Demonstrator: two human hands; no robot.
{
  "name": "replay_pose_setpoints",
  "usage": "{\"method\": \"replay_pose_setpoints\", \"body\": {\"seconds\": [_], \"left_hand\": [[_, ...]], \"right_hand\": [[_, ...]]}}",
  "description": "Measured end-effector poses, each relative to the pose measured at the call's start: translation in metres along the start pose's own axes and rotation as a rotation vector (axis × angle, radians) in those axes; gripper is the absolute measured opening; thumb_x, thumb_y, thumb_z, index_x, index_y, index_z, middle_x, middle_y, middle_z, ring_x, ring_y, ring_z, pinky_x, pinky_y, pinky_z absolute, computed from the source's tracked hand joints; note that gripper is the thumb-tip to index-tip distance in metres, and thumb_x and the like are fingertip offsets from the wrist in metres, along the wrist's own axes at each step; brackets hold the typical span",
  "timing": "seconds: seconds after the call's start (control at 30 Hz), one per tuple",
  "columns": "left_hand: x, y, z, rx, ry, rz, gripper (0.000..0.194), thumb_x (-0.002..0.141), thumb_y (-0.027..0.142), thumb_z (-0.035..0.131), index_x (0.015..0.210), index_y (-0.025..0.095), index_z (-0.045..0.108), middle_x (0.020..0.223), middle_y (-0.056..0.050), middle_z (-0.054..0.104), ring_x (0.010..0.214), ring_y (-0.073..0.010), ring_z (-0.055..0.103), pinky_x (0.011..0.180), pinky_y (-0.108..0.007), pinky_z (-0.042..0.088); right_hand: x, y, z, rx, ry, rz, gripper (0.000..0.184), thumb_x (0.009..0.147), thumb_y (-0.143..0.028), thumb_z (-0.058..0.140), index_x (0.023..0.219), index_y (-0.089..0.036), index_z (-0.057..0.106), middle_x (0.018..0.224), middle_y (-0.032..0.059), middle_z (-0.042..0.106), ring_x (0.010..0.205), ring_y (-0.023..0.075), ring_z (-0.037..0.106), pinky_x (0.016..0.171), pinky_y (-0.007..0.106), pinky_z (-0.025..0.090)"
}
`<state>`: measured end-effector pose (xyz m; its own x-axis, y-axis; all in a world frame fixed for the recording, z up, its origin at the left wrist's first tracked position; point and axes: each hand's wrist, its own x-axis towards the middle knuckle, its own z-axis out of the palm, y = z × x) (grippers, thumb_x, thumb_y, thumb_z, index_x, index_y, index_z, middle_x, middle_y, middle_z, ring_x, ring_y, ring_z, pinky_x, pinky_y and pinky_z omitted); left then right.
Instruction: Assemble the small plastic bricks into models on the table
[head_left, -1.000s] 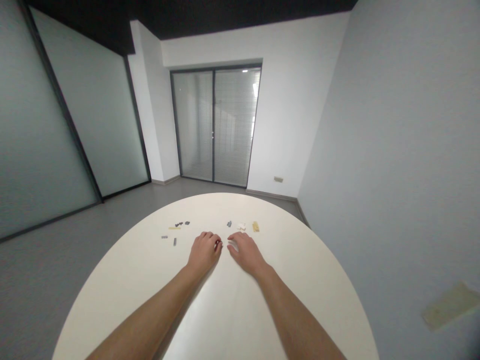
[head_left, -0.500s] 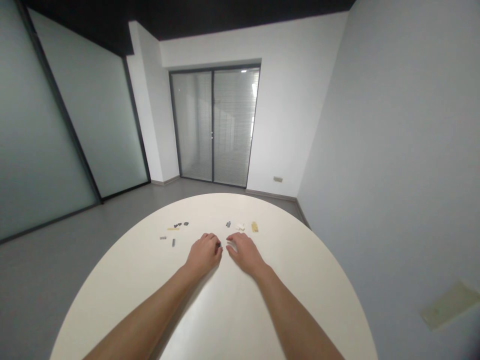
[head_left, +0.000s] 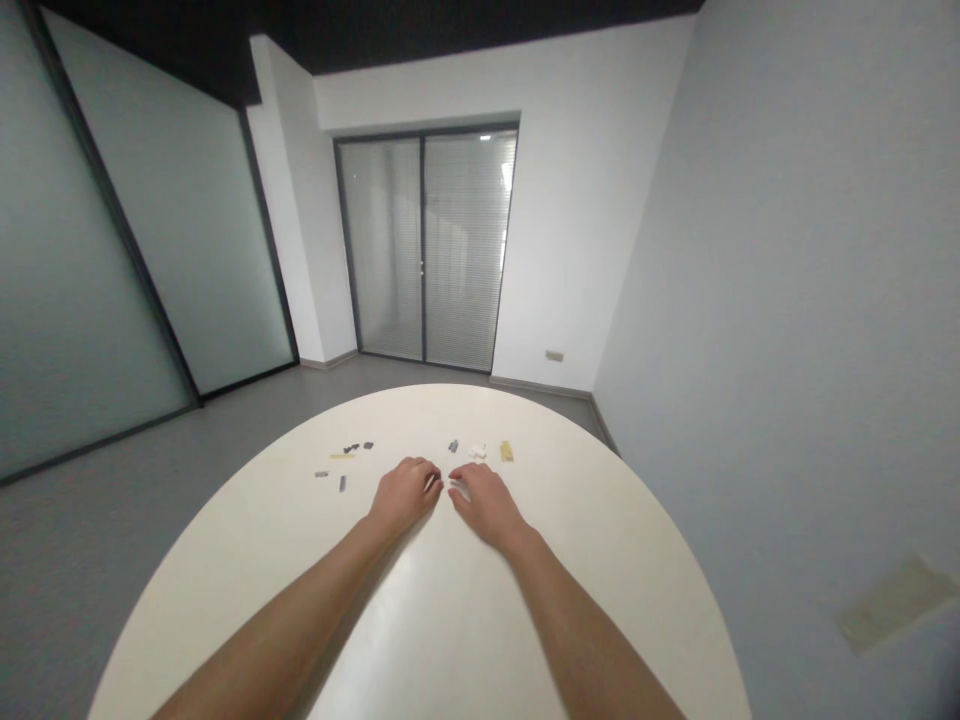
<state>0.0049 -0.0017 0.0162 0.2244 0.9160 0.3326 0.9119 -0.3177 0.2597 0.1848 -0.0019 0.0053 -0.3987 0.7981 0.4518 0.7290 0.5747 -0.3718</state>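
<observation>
Over the middle of the table, my left hand point(head_left: 406, 494) has its fingers curled toward the thumb. Something small and dark shows at its fingertips, too small to name. My right hand point(head_left: 487, 502) faces it across a narrow gap, thumb and fingers apart and nothing visible between them. Just beyond the right hand lie small white pieces point(head_left: 478, 452), a small grey piece point(head_left: 453, 446) and a flat yellow piece point(head_left: 507, 451). Left of my left hand rests a small grey block point(head_left: 343, 484).
Farther left on the round white table point(head_left: 600, 560) are another grey piece point(head_left: 322, 474), a thin yellow strip point(head_left: 343, 456), small black pieces point(head_left: 351, 448) and a dark round piece point(head_left: 368, 445). A wall point(head_left: 780, 300) stands to the right, glass doors point(head_left: 424, 250) ahead.
The view has shifted slightly. My left hand has risen a little at the fingertips and stays curled; my right hand keeps nearly the same pose. The pieces on the table lie as before.
</observation>
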Motion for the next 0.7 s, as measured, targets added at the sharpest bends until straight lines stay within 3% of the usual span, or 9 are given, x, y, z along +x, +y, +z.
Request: {"method": "replay_pose_setpoints", "body": {"seconds": [0.23,0.7], "left_hand": [[0.027,-0.009,0.004,0.072,-0.036,-0.014,0.022,0.088,0.032,0.051,0.094,0.023,0.070,0.100,-0.006,0.071,0.098,-0.0214,0.062,0.077,-0.029,0.046],[0.069,-0.015,0.008,0.081,-0.084,-0.039,0.028,0.090,0.031,0.050,0.102,0.025,0.074,0.112,-0.006,0.072,0.107,-0.0232,0.063,0.084,-0.030,0.048]], "right_hand": [[-0.001,0.001,0.001,0.010,0.005,0.004,0.018,0.089,-0.023,0.059,0.107,-0.019,0.063,0.106,0.0061,0.067,0.103,0.0203,0.058,0.093,0.033,0.043],[-0.005,-0.004,-0.003,0.029,-0.004,0.018,0.016,0.090,-0.022,0.058,0.105,-0.020,0.063,0.106,0.0058,0.067,0.103,0.0203,0.057,0.094,0.033,0.042]]}}
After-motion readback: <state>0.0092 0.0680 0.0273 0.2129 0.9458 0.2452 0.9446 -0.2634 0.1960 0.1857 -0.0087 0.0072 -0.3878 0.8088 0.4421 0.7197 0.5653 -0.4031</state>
